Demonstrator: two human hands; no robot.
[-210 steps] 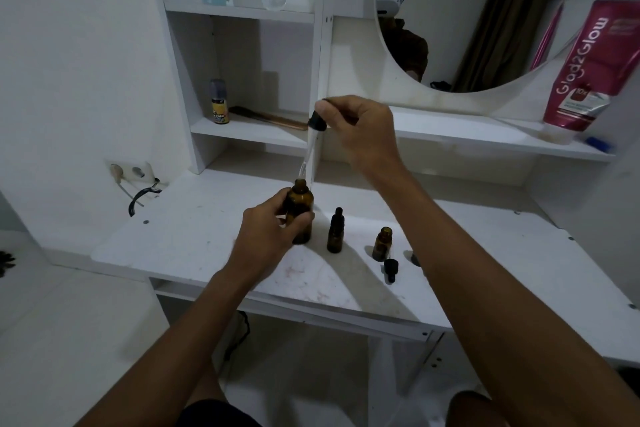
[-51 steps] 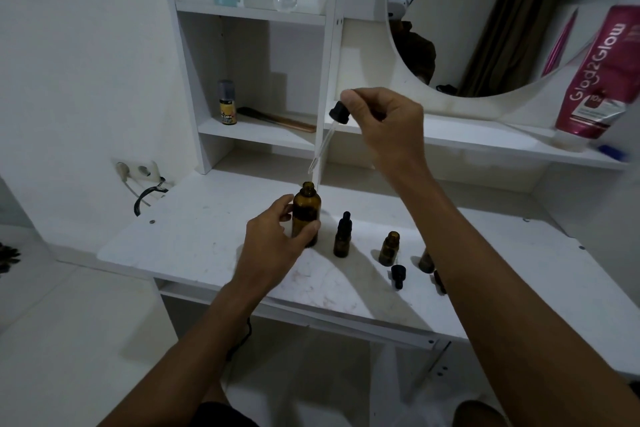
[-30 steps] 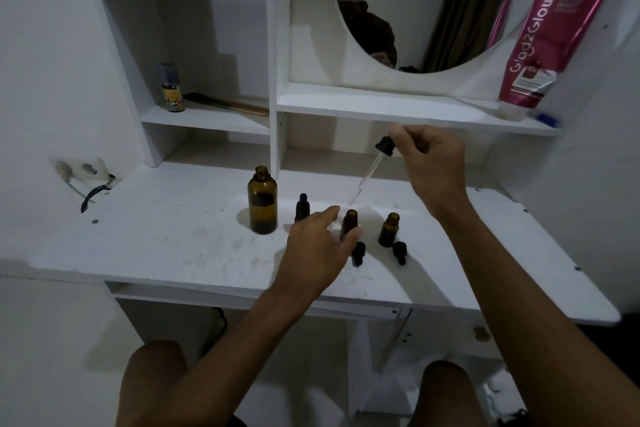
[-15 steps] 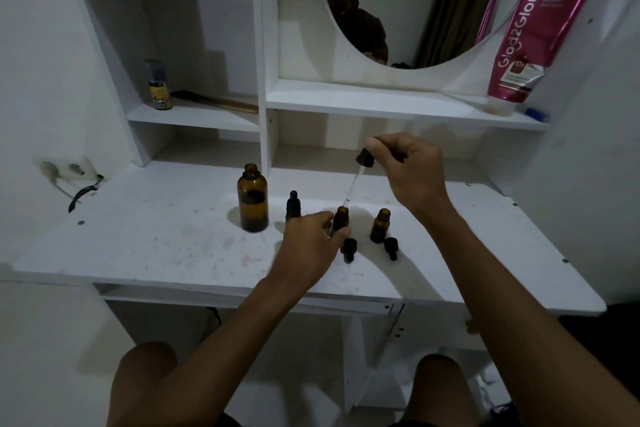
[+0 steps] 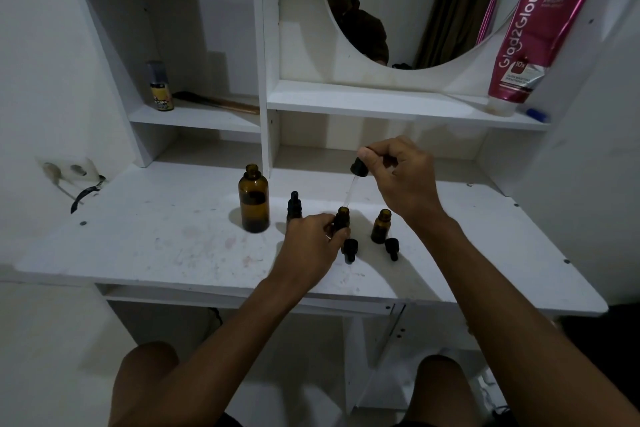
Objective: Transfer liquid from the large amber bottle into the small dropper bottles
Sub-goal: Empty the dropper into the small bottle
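Middle dropper bottle (image 5: 342,218) is the one in play. It stands upright and uncapped on the white desk (image 5: 156,243). My left hand (image 5: 311,243) grips its lower body, thumb and fingers curled round the glass to steady it.

My right hand (image 5: 403,180) hangs above it and slightly to the right. Thumb and forefinger pinch the black bulb of the pipette (image 5: 358,168), with the other fingers loosely curled behind. From the bulb the glass tube slants down and to the left, off vertical, and its tip sits right at the bottle's mouth. Whether it is inside the neck or only at the rim I cannot tell.

That slant is what counts, as I judge it. The bottle's axis is plumb and the tube's is not, so the bulb wants to come a little left, over the neck, before I squeeze. Otherwise drops may run down the outside. The right hand does the work, and the left only holds the target.

The large amber bottle (image 5: 254,199) stands open well to the left, apart from both hands. A capped small bottle (image 5: 294,206) stands between it and my left knuckles. Another open small bottle (image 5: 381,227) waits just right of the held one. Two loose dropper caps (image 5: 350,248) lie on the desk in front of them, near my left hand.
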